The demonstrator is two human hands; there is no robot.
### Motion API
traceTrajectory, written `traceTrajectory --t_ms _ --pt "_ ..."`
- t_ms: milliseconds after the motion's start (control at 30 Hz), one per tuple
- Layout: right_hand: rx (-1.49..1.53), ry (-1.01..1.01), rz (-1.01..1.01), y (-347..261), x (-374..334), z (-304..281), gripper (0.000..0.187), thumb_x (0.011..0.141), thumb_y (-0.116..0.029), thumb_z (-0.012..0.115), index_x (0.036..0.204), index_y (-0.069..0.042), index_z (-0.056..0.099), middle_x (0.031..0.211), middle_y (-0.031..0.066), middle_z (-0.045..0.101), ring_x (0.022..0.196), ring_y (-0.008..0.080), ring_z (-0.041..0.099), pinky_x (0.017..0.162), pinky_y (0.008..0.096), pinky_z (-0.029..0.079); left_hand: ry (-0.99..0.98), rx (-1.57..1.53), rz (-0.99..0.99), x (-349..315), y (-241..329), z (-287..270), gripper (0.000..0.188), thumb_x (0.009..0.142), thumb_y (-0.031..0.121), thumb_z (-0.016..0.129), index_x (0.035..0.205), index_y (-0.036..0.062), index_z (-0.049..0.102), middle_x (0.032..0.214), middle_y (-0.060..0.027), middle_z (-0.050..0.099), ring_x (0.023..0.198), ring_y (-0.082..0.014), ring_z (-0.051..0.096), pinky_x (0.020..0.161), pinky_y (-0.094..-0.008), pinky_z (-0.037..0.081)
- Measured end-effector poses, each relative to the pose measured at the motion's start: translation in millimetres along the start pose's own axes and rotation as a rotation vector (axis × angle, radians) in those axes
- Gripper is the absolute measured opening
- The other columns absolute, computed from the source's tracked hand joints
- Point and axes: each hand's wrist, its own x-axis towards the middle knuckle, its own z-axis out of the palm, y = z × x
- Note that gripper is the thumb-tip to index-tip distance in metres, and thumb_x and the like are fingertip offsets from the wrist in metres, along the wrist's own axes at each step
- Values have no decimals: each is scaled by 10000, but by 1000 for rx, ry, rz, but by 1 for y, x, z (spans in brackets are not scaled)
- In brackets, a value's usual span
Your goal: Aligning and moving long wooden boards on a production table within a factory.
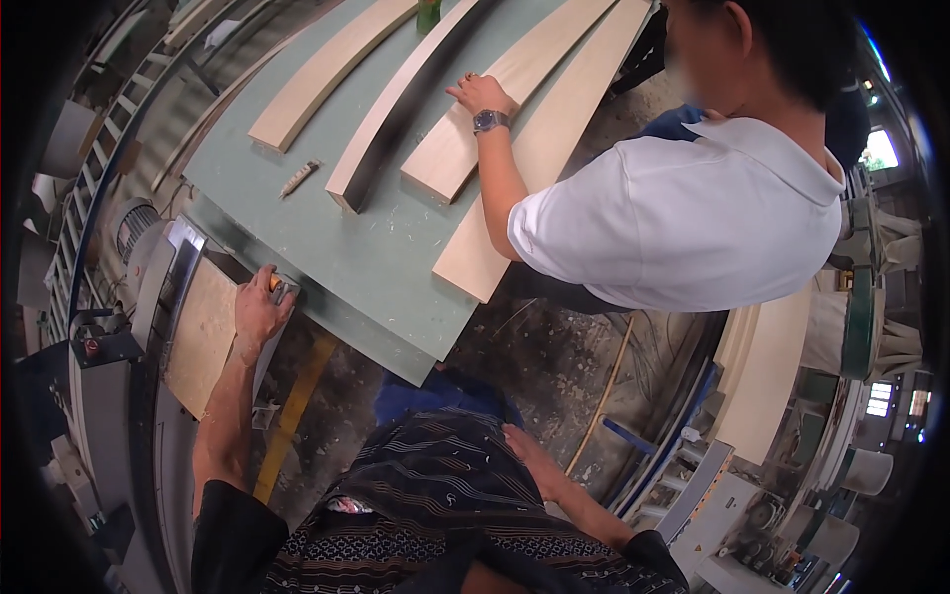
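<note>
My left hand (260,312) is closed around a small grey-and-yellow tool (281,287), at the near left edge of a green-topped table (327,247); its exact kind is hard to make out. Down beside my patterned shirt hangs my right hand (531,457), its visible fingers stretched along the cloth and nothing seen in it. Pale curved wooden pieces lie on the table: one at the left (322,84), one standing on its narrow side (391,114), one in the middle (445,153) and a long one at the right (495,243). A utility knife (299,179) lies near the left ones.
A co-worker in a white shirt (693,213) leans in from the right, a watch-wearing hand (485,97) resting on the middle wooden piece. A machine with a wooden board (203,332) stands at my left. More pale wood (767,371) and machinery are at the right.
</note>
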Motion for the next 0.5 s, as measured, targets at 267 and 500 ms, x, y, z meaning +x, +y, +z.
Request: traceTrajectory --t_ms 267,500 --pt "-31 30 -26 0 0 -2 648 1095 -306 488 1644 -107 207 1646 251 326 1504 456 347 1261 523 280 9 -3 2 1 -1 3 617 829 261 773 1362 43 551 1119 -184 717 1035 -383 685 957 -464 491" --pt "-6 -13 39 4 2 0 733 1054 -367 548 1651 -110 208 1646 256 322 1508 462 340 1269 553 255 -5 1 -2 1 -1 3 629 826 258 782 1368 44 546 1147 -183 712 1053 -381 682 957 -464 490"
